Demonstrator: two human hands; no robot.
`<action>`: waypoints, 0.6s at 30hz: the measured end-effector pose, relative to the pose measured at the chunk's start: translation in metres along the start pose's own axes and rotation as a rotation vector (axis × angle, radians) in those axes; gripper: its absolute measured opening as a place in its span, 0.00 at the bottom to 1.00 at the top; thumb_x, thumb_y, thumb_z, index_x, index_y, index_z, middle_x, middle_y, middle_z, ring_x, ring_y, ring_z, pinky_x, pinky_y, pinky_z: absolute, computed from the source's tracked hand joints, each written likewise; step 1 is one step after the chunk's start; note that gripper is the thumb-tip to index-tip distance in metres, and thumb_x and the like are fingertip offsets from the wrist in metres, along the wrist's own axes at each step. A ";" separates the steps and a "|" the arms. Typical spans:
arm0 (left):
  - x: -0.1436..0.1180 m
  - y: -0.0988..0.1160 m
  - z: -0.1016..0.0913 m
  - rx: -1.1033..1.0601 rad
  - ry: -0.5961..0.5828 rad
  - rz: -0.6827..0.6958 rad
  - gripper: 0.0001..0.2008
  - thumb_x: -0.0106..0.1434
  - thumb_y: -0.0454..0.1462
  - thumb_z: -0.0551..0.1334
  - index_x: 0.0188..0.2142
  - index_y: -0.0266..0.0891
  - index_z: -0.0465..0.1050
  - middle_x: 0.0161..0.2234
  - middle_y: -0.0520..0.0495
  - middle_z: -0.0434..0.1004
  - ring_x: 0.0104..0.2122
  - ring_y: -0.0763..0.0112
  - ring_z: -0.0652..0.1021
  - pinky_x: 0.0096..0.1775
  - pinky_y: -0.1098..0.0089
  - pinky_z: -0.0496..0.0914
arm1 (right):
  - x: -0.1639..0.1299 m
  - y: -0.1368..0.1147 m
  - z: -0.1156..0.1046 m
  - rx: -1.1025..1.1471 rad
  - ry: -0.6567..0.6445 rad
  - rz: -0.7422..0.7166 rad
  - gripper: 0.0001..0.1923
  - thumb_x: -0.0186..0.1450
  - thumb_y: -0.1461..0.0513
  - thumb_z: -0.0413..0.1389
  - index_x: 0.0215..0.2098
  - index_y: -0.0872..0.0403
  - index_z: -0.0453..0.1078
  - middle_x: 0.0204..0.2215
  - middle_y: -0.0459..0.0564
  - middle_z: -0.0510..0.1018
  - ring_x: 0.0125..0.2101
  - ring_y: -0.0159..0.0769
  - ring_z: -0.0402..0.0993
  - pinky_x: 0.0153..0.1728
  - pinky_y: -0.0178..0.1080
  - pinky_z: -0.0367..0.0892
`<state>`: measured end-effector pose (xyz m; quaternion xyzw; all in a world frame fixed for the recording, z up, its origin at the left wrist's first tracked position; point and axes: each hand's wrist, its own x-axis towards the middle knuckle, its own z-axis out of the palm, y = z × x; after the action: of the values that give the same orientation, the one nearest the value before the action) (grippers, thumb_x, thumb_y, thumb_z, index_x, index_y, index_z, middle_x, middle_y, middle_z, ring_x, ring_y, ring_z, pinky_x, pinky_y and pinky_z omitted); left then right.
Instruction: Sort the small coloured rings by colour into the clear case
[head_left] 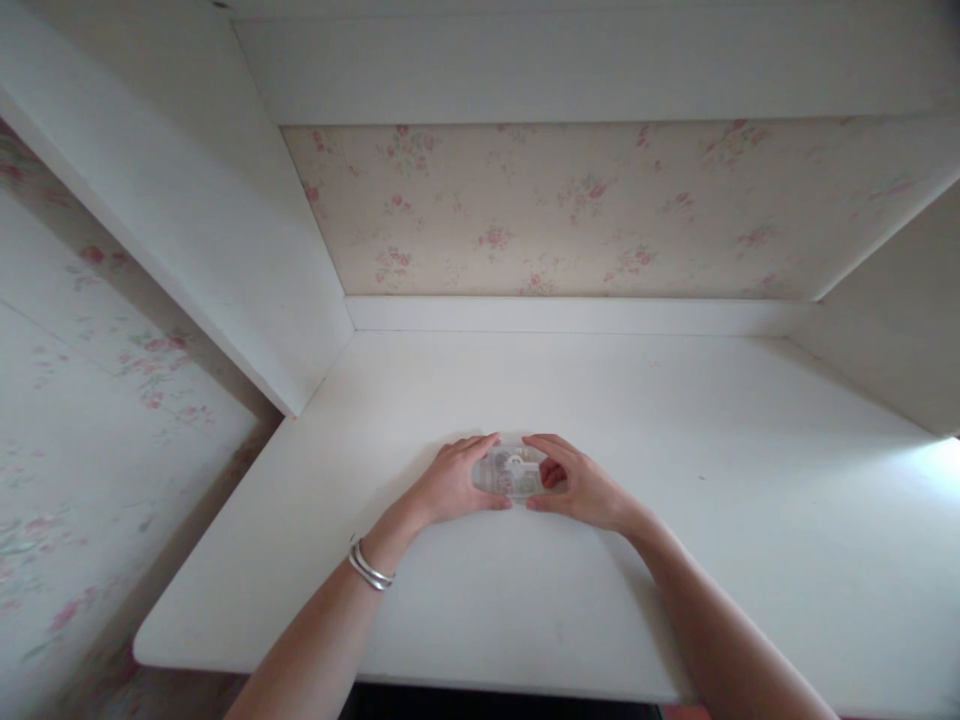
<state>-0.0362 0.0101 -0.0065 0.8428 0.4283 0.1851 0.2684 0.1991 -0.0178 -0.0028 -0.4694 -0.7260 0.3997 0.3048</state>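
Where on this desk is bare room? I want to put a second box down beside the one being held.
Bare desk lies right of the right hand, left of the left hand, and behind the clear box up to the back ledge. Only the middle, around both hands, is crowded.

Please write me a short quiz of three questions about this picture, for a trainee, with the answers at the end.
1. True or false: the small clear plastic box rests on the white desk top, between both hands.
2. Which wrist wears the thin silver bangles? A) left B) right C) both
3. Fill in: the wall behind the desk has pale wallpaper with a pink ____ pattern.

Key
1. True: the left hand and the right hand cup the box from either side.
2. A
3. floral
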 end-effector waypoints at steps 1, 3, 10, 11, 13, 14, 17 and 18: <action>0.000 0.000 0.000 0.005 -0.001 -0.002 0.49 0.43 0.54 0.68 0.61 0.43 0.54 0.59 0.44 0.61 0.57 0.57 0.63 0.58 0.59 0.56 | 0.000 0.001 0.000 -0.007 -0.001 0.001 0.37 0.50 0.59 0.65 0.56 0.47 0.60 0.53 0.51 0.63 0.31 0.28 0.69 0.32 0.35 0.71; 0.000 0.000 0.000 0.019 0.001 -0.003 0.47 0.43 0.54 0.68 0.60 0.44 0.55 0.59 0.45 0.61 0.57 0.57 0.63 0.58 0.59 0.56 | 0.000 0.001 0.000 -0.018 0.000 0.006 0.36 0.50 0.59 0.65 0.56 0.47 0.61 0.53 0.51 0.63 0.31 0.28 0.69 0.33 0.35 0.71; -0.001 0.000 0.001 0.034 0.004 0.016 0.44 0.45 0.55 0.67 0.59 0.45 0.57 0.59 0.46 0.61 0.57 0.58 0.62 0.58 0.59 0.56 | 0.001 -0.002 -0.001 -0.047 -0.016 0.019 0.35 0.51 0.59 0.64 0.56 0.47 0.61 0.53 0.52 0.63 0.31 0.29 0.69 0.33 0.37 0.71; 0.000 0.000 0.001 0.035 0.004 0.019 0.44 0.45 0.55 0.66 0.59 0.45 0.57 0.59 0.46 0.61 0.57 0.58 0.62 0.58 0.59 0.56 | 0.001 -0.003 -0.001 -0.055 -0.020 0.019 0.35 0.51 0.59 0.64 0.56 0.48 0.61 0.53 0.52 0.63 0.31 0.29 0.69 0.34 0.37 0.71; 0.000 0.000 0.000 0.036 0.005 0.024 0.44 0.46 0.55 0.66 0.59 0.44 0.57 0.58 0.46 0.62 0.57 0.58 0.63 0.58 0.59 0.56 | 0.001 -0.004 -0.002 -0.062 -0.028 0.016 0.35 0.51 0.59 0.64 0.56 0.48 0.61 0.52 0.51 0.63 0.31 0.29 0.69 0.34 0.37 0.71; 0.000 0.000 0.000 0.037 0.006 0.026 0.44 0.46 0.55 0.66 0.59 0.44 0.57 0.58 0.46 0.62 0.57 0.58 0.63 0.58 0.59 0.56 | 0.001 -0.003 -0.002 -0.062 -0.029 0.016 0.35 0.51 0.58 0.64 0.56 0.48 0.61 0.52 0.51 0.63 0.31 0.29 0.69 0.34 0.37 0.71; 0.000 0.001 0.000 0.042 0.014 0.024 0.44 0.45 0.55 0.66 0.59 0.44 0.58 0.58 0.45 0.62 0.57 0.58 0.63 0.57 0.60 0.56 | 0.001 -0.001 -0.002 -0.069 -0.033 0.013 0.36 0.51 0.58 0.64 0.57 0.47 0.60 0.53 0.51 0.62 0.32 0.29 0.69 0.35 0.37 0.71; 0.000 0.001 0.000 0.043 0.016 0.024 0.44 0.45 0.55 0.67 0.59 0.44 0.58 0.58 0.45 0.62 0.57 0.58 0.63 0.57 0.60 0.56 | 0.001 0.000 -0.002 -0.073 -0.034 0.012 0.36 0.51 0.58 0.64 0.57 0.47 0.60 0.53 0.51 0.62 0.32 0.29 0.69 0.35 0.37 0.71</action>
<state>-0.0356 0.0097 -0.0061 0.8518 0.4243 0.1860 0.2447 0.2002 -0.0166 -0.0020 -0.4777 -0.7425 0.3825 0.2725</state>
